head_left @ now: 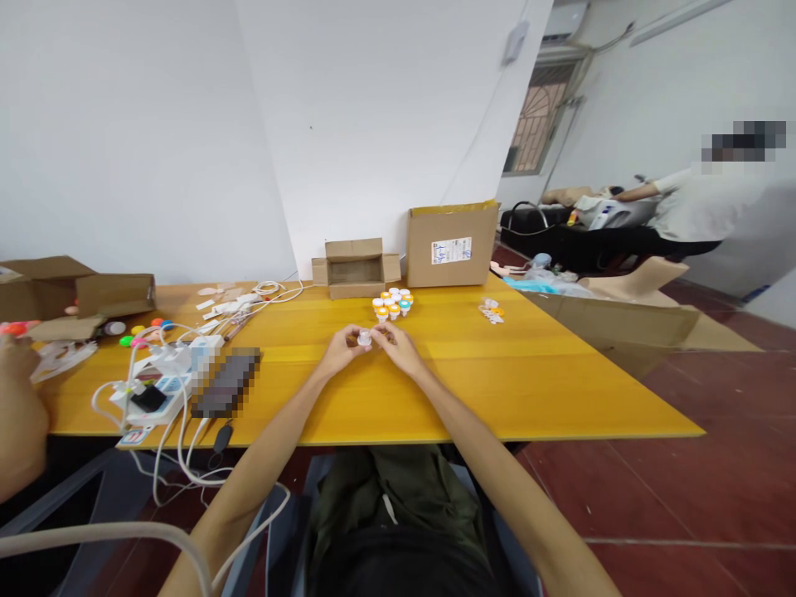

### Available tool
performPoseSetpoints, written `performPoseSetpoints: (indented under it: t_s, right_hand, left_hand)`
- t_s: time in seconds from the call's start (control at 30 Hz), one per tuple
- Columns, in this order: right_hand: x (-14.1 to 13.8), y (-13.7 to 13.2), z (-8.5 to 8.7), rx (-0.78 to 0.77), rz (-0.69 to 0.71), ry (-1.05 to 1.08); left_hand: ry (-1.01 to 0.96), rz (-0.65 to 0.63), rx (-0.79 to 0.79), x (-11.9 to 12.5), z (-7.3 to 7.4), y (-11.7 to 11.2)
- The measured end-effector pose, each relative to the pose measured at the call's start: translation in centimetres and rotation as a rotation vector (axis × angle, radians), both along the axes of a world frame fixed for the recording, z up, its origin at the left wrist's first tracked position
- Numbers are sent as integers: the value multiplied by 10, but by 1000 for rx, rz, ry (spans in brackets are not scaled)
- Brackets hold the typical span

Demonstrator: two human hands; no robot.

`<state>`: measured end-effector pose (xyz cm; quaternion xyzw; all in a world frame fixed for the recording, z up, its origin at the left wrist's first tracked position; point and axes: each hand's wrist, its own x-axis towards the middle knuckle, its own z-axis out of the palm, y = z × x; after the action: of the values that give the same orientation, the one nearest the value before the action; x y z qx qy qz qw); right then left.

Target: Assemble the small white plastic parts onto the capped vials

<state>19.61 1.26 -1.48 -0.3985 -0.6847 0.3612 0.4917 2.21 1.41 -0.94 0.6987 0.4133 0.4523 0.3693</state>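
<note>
Head view: small clear capsule (364,337) pinched between left hand (341,350) and right hand (398,347), both closed on it over the yellow table (560,390), near the cluster of coloured caps (393,303). Judged light, rigid, smooth and likely slippery; best gripped by fingertips at opposite ends. Translucent whitish, rounded; finer detail too small to tell.

Back edge: open brown cardboard box (356,267), taller closed cardboard box (452,244).
Left side: white power strip with cables (155,388).
</note>
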Motion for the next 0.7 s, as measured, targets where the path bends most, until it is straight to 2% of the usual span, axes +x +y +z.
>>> performPoseSetpoints:
  t_s: [0.13, 0.33, 0.47, 0.7]
  right_hand:
    - [1, 3, -3, -217, 86, 193]
    - [-7, -5, -1, -429, 345, 465]
    - [-9, -6, 0, -472, 363, 522]
    - [-7, -4, -2, -416, 307, 505]
  left_hand:
    - [-69, 49, -11, -1, 4, -1]
    - [-173, -15, -49, 0, 8, -9]
    - [-200, -54, -54, 0, 9, -10]
    - [-137, -39, -30, -1, 7, -6]
